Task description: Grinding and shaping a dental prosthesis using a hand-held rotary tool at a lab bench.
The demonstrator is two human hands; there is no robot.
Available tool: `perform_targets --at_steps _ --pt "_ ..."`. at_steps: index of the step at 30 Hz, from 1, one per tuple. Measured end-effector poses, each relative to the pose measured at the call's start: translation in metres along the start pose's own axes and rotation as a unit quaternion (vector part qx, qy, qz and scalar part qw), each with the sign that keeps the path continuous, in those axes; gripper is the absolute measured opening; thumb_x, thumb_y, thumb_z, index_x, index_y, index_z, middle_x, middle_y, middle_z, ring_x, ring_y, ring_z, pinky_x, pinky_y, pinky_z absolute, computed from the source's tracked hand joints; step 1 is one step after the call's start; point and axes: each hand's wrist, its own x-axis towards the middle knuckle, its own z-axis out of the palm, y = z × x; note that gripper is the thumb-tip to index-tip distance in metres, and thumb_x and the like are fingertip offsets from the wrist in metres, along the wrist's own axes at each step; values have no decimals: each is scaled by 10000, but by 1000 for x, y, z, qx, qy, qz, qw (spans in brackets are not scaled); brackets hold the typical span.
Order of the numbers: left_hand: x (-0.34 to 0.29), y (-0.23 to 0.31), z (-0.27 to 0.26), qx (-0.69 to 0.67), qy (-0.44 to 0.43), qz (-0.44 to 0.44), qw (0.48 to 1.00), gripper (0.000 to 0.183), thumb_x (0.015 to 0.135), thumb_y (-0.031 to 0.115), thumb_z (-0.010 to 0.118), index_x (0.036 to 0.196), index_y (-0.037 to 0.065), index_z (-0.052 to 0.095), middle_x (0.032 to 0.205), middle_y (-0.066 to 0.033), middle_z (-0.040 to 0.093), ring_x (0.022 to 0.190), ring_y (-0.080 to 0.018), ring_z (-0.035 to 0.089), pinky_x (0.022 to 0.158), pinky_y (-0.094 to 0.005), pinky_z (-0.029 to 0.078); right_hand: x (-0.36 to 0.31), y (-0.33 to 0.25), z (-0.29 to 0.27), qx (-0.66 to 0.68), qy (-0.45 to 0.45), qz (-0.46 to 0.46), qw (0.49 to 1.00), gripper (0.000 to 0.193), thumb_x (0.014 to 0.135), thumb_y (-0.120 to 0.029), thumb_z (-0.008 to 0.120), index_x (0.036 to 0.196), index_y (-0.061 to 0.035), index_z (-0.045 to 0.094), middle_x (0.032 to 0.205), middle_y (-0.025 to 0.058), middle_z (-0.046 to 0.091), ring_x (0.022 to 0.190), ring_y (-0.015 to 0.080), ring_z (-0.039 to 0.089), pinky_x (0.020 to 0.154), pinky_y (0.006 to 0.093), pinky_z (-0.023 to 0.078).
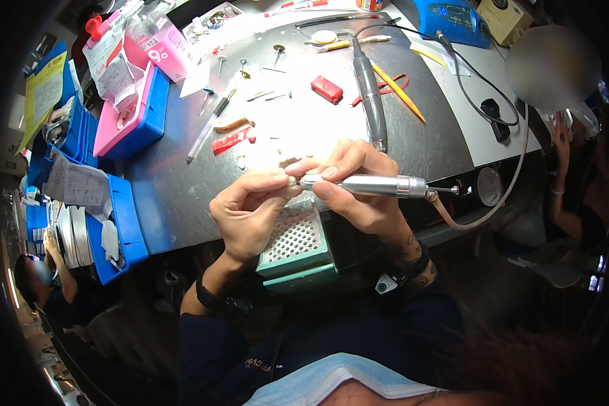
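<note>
My right hand (362, 177) is closed around a silver rotary handpiece (375, 185), holding it nearly level with its tip pointing left. A pale cord runs from the handpiece's back end toward the right. Thumb and fingers of my left hand (245, 210) pinch a small whitish piece (291, 181), which looks like a dental crown, right at the handpiece's tip. My fingers partly cover the piece, and I cannot tell whether the bur touches it. Both hands are above a green-framed perforated tray (292, 237) at the bench's front edge.
On the bench lie a dark handpiece (370, 95), a red block (327, 88), a yellow pointed tool (400, 95) and several burs. A blue control unit (451, 21) stands back right. Blue bins (125, 223) line the left. Other people are at both sides.
</note>
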Motion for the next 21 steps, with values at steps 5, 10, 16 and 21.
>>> perform_targets --at_steps 5,10,16,21 --pt "2 6 1 -25 -1 -45 999 199 823 -134 607 1011 -75 589 997 -181 638 918 -226 657 831 -342 566 2 -14 3 52 48 52 996 140 831 28 648 898 -20 536 855 114 630 881 168 655 742 274 498" --pt "7 15 5 -56 11 -118 991 197 864 -74 595 1057 -85 559 1015 -213 639 934 -257 660 841 -366 564 -4 -4 -3 24 20 10 999 153 834 35 644 915 -18 525 863 103 607 866 144 636 728 255 479" --pt "6 11 -3 -13 -48 -80 996 246 884 -40 587 1121 -91 553 1059 -219 630 951 -269 656 858 -371 555 -4 -5 0 76 39 27 996 161 830 49 640 921 -16 524 862 89 586 830 120 614 715 243 467" --pt "8 13 3 -10 -39 -63 997 226 871 -67 589 1093 -97 561 1063 -209 630 960 -265 653 860 -366 553 -4 -7 -3 37 44 44 997 163 831 53 639 924 -16 524 864 91 587 836 112 613 713 237 468"
